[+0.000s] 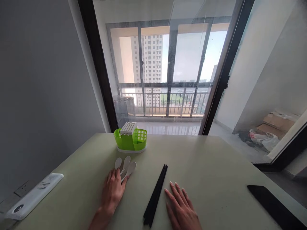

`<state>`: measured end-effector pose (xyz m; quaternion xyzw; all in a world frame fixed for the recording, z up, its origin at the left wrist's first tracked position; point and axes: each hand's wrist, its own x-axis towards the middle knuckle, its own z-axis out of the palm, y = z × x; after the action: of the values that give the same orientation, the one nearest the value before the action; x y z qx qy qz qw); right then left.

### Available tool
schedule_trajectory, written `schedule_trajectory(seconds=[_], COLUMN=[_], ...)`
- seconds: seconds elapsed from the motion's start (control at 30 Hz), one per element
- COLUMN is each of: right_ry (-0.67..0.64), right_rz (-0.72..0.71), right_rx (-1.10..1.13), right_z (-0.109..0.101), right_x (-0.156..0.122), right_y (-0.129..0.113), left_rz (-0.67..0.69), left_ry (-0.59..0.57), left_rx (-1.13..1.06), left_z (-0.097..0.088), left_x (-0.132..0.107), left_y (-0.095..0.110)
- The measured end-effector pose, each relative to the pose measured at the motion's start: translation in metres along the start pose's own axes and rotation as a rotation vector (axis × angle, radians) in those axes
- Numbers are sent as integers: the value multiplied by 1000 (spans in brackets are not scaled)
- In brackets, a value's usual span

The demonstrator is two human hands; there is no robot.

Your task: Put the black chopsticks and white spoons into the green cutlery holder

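Three white spoons (130, 168) lie on the table with their bowls fanned out and pointing away from me. My left hand (113, 187) is closed over their handles, which the fingers mostly hide. Just beyond the spoon bowls stands a green utensil caddy (127, 142) with a white slotted top and a white base. A bundle of black chopsticks (155, 195) rests on the table between my hands, with its tips pointing away. To the right of the chopsticks, my right hand (181, 209) lies flat on the tabletop, fingers stretched out and holding nothing.
A white power strip (35, 195) lies along the left edge of the pale green table (203, 159), by the grey wall. At the right edge is a flat black object (275, 206). Glass doors border the far side, and cardboard boxes (279, 126) sit beyond on the right.
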<state>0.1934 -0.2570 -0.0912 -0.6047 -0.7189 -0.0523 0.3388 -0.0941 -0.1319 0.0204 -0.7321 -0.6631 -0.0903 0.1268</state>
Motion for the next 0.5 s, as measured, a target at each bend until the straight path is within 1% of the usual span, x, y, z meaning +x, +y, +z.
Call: schedule_trajectory(seconds=[0.1,0.27,0.4,0.5], right_ry=[1,-10,-2,34], right_rz=[-10,-25,-63,-84], right_rx=[-22,-115,-162,-171], right_z=[3,7,6,4], right_x=[1,1,3,6], right_y=[2,3,3,3], left_rz=[26,25,31,31], left_ry=[-38,-58,-71,-120], left_rx=[-58,-49,-50,-14], left_z=[-6,-12,-9,-3], left_x=[4,9,10,10], left_y=[3,7,14,22])
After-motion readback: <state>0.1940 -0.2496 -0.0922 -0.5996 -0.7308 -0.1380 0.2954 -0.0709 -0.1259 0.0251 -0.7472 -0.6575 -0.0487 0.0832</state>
